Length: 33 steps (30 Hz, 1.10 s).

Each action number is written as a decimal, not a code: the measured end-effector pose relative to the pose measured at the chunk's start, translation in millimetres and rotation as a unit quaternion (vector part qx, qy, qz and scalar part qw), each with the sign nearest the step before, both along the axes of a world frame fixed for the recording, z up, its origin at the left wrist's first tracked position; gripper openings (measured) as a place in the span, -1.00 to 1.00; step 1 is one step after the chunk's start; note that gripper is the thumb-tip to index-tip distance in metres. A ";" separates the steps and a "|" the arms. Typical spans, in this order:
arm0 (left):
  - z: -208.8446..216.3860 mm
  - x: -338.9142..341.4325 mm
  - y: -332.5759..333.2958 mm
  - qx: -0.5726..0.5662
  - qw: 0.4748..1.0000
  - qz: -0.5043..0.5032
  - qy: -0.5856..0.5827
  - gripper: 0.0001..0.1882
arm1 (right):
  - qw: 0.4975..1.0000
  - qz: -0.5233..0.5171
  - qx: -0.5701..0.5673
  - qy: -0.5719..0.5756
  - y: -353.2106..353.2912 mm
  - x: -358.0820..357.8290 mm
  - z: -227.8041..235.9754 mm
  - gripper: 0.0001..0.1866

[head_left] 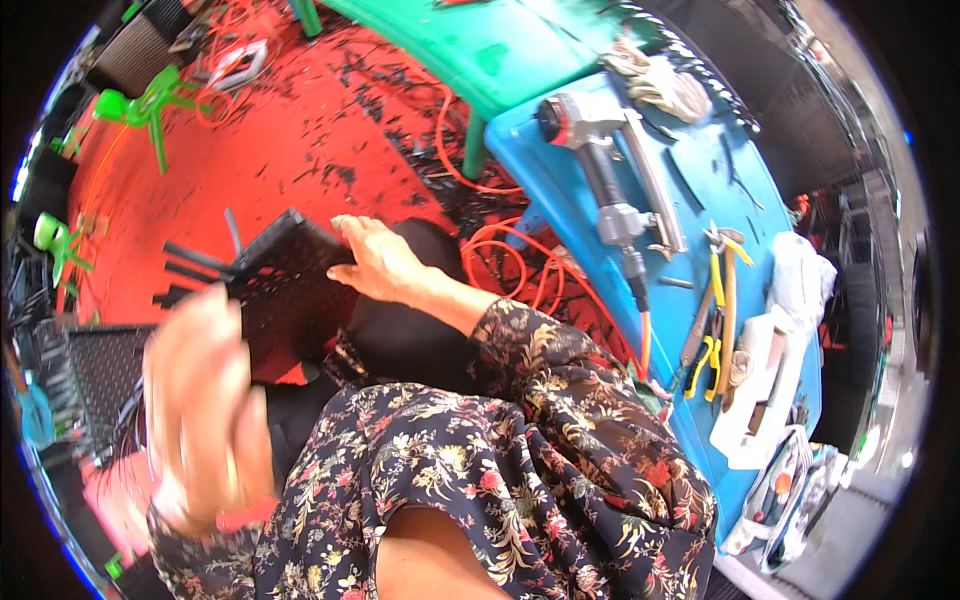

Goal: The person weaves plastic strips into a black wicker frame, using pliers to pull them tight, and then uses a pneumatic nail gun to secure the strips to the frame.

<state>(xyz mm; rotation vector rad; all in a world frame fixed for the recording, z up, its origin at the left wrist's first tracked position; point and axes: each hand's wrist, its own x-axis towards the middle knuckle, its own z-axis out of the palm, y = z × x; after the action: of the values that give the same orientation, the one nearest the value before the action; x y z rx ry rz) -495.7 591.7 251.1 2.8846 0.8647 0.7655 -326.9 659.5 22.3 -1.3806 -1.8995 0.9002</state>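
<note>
A black woven, basket-like piece tilts in front of me, with several loose dark strips sticking out at its left. My right hand holds its upper right edge, fingers over the rim and thumb apart below them. My left hand is raised nearer to me at the left, smeared by motion. Whether it holds anything does not show. Black cloth covers my lap under the piece.
At the right, a blue table carries a nail gun, yellow-handled pliers, a hammer and work gloves. An orange hose loops beside it. Black scraps litter the red floor. Green stands are far left.
</note>
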 end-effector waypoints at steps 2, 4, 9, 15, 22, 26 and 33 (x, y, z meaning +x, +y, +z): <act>-18.2 9.5 47.4 -0.027 0.998 0.048 -0.007 -0.62 | 0.997 -0.010 0.055 0.056 -9.8 28.4 16.9 -0.40; -52.1 -25.0 74.1 0.006 0.990 0.137 -0.041 -0.53 | 0.991 -0.015 0.093 0.090 -31.1 41.7 41.1 -0.46; -105.9 -87.0 120.1 -0.297 0.889 0.265 -0.224 -0.45 | 0.967 -0.182 0.180 0.019 -64.6 156.2 99.1 -0.72; -94.1 -83.5 106.8 -0.587 0.741 0.236 -0.224 -0.55 | 0.912 -0.398 0.097 0.027 -50.5 306.5 81.8 -0.79; -89.6 -75.4 100.3 -0.532 0.775 0.163 -0.298 -0.65 | 0.866 -0.480 0.047 -0.131 -55.1 340.8 75.2 -0.79; -90.7 -76.4 87.7 -0.470 0.815 0.185 -0.286 -0.63 | 0.846 -0.507 0.047 -0.159 -74.9 390.7 91.9 -0.76; -107.3 -57.4 68.2 -0.248 0.921 0.209 -0.216 -0.51 | 0.784 -0.499 -0.132 -0.345 -178.4 414.8 120.3 -0.67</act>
<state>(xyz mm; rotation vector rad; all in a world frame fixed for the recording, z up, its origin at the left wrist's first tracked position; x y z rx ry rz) -553.1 659.9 143.7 2.0087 1.3799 0.9828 87.9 481.2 142.6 -2.7462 -1.0786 0.0815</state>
